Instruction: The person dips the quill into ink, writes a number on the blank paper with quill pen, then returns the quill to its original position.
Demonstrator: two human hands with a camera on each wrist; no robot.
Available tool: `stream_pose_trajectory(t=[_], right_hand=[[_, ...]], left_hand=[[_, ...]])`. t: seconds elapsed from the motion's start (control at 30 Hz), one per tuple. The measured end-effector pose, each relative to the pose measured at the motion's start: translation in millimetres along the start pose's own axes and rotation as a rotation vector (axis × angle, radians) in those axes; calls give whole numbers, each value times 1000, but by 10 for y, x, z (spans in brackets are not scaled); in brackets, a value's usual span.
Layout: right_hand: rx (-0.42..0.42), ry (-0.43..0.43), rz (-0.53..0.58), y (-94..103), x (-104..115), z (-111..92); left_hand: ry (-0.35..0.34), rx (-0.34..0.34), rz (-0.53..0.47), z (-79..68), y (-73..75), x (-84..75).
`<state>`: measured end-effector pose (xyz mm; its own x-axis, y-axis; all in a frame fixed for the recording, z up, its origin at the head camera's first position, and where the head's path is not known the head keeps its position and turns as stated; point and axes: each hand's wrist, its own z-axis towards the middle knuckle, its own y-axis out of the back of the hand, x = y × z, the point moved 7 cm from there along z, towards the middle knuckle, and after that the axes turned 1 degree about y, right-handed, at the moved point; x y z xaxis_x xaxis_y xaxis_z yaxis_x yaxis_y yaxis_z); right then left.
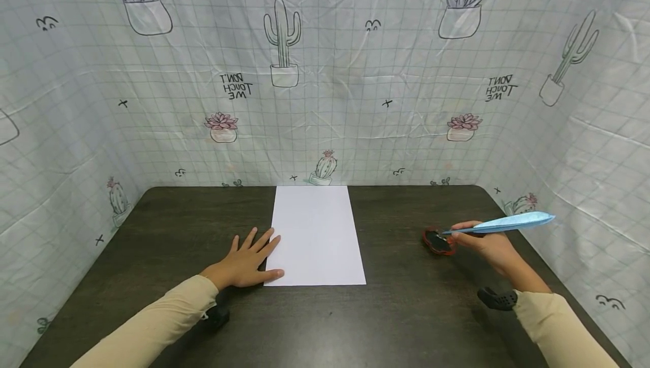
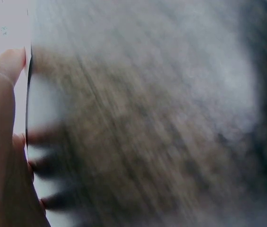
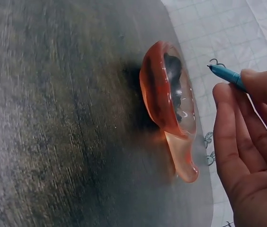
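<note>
My left hand [image 1: 244,265] lies with spread, straight fingers across the left edge of a white sheet of paper [image 1: 320,238]; its thumb and fingertips touch the sheet. In my right hand [image 1: 497,252], thumb and fingers pinch a light blue feather pen [image 1: 515,222]. Its dark tip points left over a small reddish, see-through dish [image 3: 153,90] with a stubby handle [image 3: 183,158]. Something black and glossy [image 3: 173,75] sits inside the dish. In the right wrist view the pen's tip appears apart from the dish.
A dark wooden table [image 1: 386,323] carries the sheet and dish. White cloth [image 1: 335,114] printed with cacti and grid lines stands around its back and sides. Dark wrist devices [image 1: 497,299] are strapped below both hands, by the beige sleeves.
</note>
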<state>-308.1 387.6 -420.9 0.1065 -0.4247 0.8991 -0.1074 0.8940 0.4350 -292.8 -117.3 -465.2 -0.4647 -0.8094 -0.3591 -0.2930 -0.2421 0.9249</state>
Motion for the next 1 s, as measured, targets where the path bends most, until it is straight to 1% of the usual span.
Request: stream_pose_trajectory(t=[0.2, 0.3, 0.43, 0.53, 0.7, 1.0], right_hand=[[7, 13, -200, -28, 71, 58], [13, 37, -315, -44, 114, 90], [-18, 36, -458, -43, 122, 119], [-42, 14, -535, -38, 101, 128], [-50, 7, -594, -47, 78, 136], [-45, 11, -607, -58, 97, 149]], left_hand=[[20, 6, 30, 19, -4, 34], [22, 8, 35, 24, -17, 45], [22, 9, 32, 25, -30, 53], [20, 9, 33, 21, -31, 50], [13, 1, 28, 13, -25, 40], [10, -3, 30, 25, -30, 49]])
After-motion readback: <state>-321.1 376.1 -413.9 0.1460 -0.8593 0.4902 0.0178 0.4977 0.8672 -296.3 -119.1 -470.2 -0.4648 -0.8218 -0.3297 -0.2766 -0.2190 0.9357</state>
